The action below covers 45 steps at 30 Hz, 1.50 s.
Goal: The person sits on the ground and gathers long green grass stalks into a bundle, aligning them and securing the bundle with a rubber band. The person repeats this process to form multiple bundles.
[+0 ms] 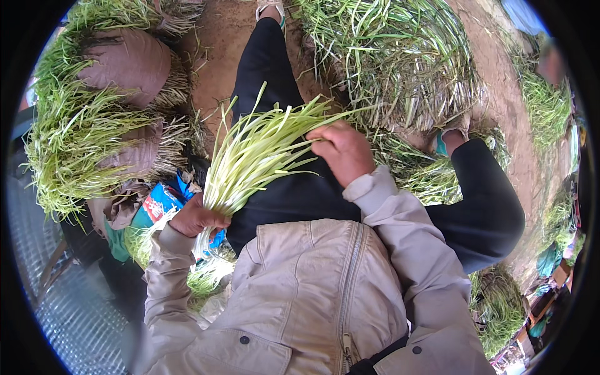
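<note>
My left hand (199, 215) is closed around the pale lower stalks of a bunch of chive-like greens (259, 153). Long yellow-green leaves fan up and to the right from that grip, over my black-trousered lap. White stalk ends stick out below the fist. At the right edge of the fan is my right hand (342, 150), its fingers curled in against the leaf tips. Whether a leaf is pinched between those fingers is hidden.
A large heap of greens (394, 56) lies ahead to the right. Bundles wrapped in mauve cloth (128, 65) stand at the left. Below them are a blue printed bag (165, 200) and loose pale stalks (209, 275). Brown ground (219, 56) shows between the heaps.
</note>
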Motion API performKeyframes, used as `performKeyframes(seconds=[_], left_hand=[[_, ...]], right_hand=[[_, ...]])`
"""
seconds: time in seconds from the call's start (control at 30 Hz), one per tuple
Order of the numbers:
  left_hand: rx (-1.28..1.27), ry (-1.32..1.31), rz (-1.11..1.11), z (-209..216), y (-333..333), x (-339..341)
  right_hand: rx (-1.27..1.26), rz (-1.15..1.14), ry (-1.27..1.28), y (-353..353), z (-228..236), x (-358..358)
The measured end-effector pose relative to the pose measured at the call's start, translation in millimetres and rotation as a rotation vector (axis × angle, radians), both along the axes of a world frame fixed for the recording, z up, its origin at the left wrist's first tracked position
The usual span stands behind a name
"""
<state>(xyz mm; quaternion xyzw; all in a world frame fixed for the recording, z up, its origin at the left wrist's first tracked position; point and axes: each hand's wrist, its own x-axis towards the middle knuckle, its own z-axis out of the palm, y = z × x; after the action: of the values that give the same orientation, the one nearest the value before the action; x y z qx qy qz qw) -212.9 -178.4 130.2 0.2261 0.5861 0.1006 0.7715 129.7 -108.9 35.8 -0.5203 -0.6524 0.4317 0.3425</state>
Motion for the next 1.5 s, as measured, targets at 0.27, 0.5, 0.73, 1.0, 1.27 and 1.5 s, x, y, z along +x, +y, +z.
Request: performKeyframes(seconds=[0.27,0.5,0.73,1.0,1.27,1.5], left_hand=[[0.013,0.008,-0.014,1,-2,1],[0.01,-0.004,-0.012,1,2,4],[0.033,0.022,-0.02,7,2,6],[0.024,0.035,-0.018,5,2,6],[0.037,0.039,-0.051,6,3,6],[0.065,0.06,-0.05,12,2,7]], right_hand=[[0.067,0.068,-0.195,-6,4,-36],[0.102,0.007,-0.302,-17,-12,-40],[-0.227,-0.213,-0.332,0,-44,-2],[-0.163,-0.088,-0.222,-1,-20,-20],[-0.242,-0.127,-0.056,7,-16,-38],[-0.112,-0.188,-0.078,6,-19,-42]])
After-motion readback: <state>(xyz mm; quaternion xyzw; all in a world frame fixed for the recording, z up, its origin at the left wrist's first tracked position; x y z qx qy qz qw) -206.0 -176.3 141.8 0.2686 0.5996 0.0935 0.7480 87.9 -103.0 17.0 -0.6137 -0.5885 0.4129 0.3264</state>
